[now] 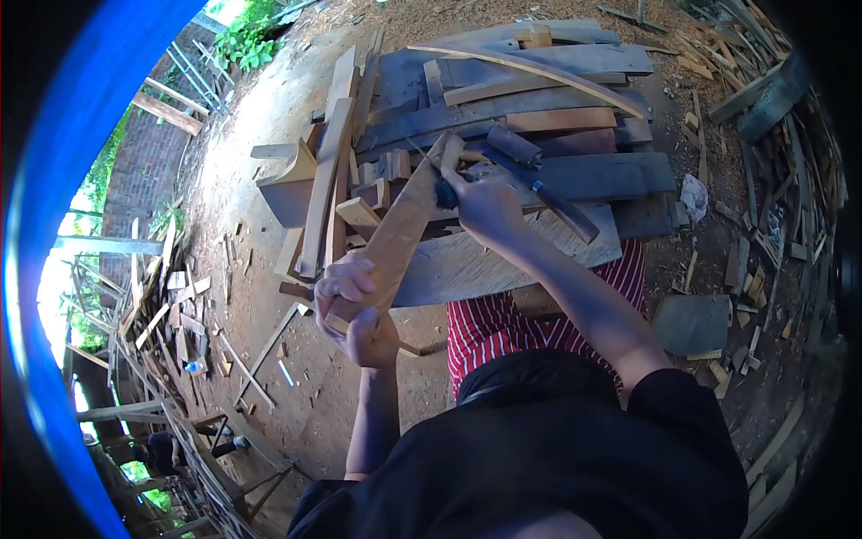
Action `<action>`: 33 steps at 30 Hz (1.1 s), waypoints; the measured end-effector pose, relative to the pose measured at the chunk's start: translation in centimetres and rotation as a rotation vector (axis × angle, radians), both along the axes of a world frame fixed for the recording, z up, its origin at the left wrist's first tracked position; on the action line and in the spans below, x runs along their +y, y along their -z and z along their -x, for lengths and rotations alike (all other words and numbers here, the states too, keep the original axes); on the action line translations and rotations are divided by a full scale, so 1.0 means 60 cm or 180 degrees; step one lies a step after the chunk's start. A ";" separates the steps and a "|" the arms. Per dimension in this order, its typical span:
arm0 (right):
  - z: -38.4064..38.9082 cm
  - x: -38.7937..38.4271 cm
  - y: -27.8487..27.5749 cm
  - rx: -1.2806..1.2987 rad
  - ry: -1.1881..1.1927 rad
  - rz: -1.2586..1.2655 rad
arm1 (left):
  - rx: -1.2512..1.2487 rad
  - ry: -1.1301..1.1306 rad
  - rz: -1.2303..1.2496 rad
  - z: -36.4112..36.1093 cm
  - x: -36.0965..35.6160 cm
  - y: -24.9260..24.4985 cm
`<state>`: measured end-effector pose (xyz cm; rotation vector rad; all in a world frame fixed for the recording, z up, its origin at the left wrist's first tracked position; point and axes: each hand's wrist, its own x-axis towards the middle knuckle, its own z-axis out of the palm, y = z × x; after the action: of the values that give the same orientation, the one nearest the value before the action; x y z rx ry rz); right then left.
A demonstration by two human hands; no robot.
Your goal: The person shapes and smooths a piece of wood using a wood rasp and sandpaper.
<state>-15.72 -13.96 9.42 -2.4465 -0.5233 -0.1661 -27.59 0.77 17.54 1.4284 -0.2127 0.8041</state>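
Observation:
My left hand [352, 310] is wrapped around the near end of a long wooden board [404, 234], thumb and fingers on opposite edges. The board slants up and away to the right over the workbench plank. Close to its far end is my right hand [489, 211], index finger stretched along a thin, pointed tool [424, 153]. The tool's narrow blade lies across the board's top, and its dark lower part is mostly hidden by the hand. Just right of this hand rests a long dark tool with a blue band [561, 208], beside a dark cylindrical piece [514, 146].
Stacked dark planks [593, 175] cover the bench top, with a long thin strip [539, 72] across them. Upright-leaning boards [328, 180] and small offcuts stand on the left. Scrap wood piles [175, 314] edge the dirt floor. A grey sheet [691, 325] lies at right.

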 end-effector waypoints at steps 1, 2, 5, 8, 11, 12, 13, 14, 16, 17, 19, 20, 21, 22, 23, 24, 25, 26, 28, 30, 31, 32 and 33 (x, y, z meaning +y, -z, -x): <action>0.007 -0.003 -0.008 -0.0024 0.0005 -0.0012 | 0.0039 -0.0006 0.0052 0.001 0.006 0.000; 0.025 -0.009 -0.016 0.0050 -0.0076 0.0080 | 0.0016 -0.0018 0.0047 0.003 0.007 -0.001; 0.077 -0.020 -0.043 0.0073 -0.0245 0.0117 | 0.0060 -0.0005 -0.0134 0.001 0.001 -0.005; 0.057 -0.013 -0.027 0.0201 -0.0138 0.0113 | 0.0030 -0.0160 0.0081 0.000 0.000 0.000; -0.013 0.010 0.011 -0.0063 0.0045 0.0034 | 0.0152 0.0184 -0.0029 0.005 0.013 0.000; -0.018 0.010 0.002 0.0058 0.0021 0.0065 | 0.0128 0.0196 -0.0016 0.002 0.025 0.000; -0.021 0.008 -0.008 0.0182 -0.0003 0.0109 | 0.0106 0.0187 -0.0026 0.003 0.027 0.001; -0.008 0.001 -0.015 0.0161 -0.0014 0.0110 | 0.0102 0.0198 -0.0044 0.004 0.026 0.001; 0.033 -0.010 -0.034 0.0385 -0.0175 0.0442 | 0.0086 0.0172 -0.0045 0.000 0.024 0.001; 0.024 -0.008 -0.029 0.0383 -0.0188 0.0466 | 0.0014 0.0014 0.0070 -0.004 0.018 0.001; 0.013 -0.008 0.003 0.0277 -0.0024 -0.0020 | 0.0036 -0.0128 0.0231 0.001 0.009 0.003; -0.007 -0.004 0.022 0.0314 -0.0009 -0.0002 | 0.0077 -0.0110 0.0184 0.001 0.010 0.000; -0.046 0.005 0.038 0.0570 0.0052 0.0085 | 0.0073 -0.0094 0.0120 -0.003 0.012 -0.002; -0.066 0.013 0.038 0.0818 0.0102 0.0156 | 0.0125 -0.0141 0.0123 -0.002 0.012 -0.004; -0.066 0.011 0.041 0.0795 0.0098 0.0145 | 0.0101 -0.0144 0.0113 -0.002 0.016 -0.005; -0.058 0.003 0.038 0.0585 0.0030 0.0170 | 0.0081 -0.0104 0.0150 -0.001 0.019 -0.004; -0.048 -0.002 0.027 0.0373 -0.0036 0.0198 | 0.0057 -0.0061 0.0190 -0.003 0.021 -0.002; -0.032 -0.005 0.015 0.0348 -0.0043 0.0212 | 0.0032 -0.0069 0.0204 -0.007 0.022 -0.004; 0.013 -0.009 -0.017 0.0683 0.0011 0.0284 | 0.0120 -0.0125 0.0364 -0.007 0.019 -0.005; -0.025 0.000 0.003 0.0831 0.0015 0.0113 | 0.0198 -0.0166 0.0361 -0.001 0.020 -0.003; -0.055 0.004 0.011 0.0847 0.0019 -0.0086 | 0.0146 -0.0204 0.0335 -0.005 0.021 -0.004; -0.070 0.011 0.019 0.0749 0.0198 -0.0081 | 0.0200 -0.0187 0.0263 -0.003 0.021 -0.003; -0.073 0.012 0.024 0.0726 0.0201 -0.0093 | 0.0177 -0.0182 0.0252 0.000 0.028 -0.002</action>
<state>-11.35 -13.24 7.96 -2.4146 -0.3412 0.0786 -27.56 2.45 17.67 1.3854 -0.0969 0.8097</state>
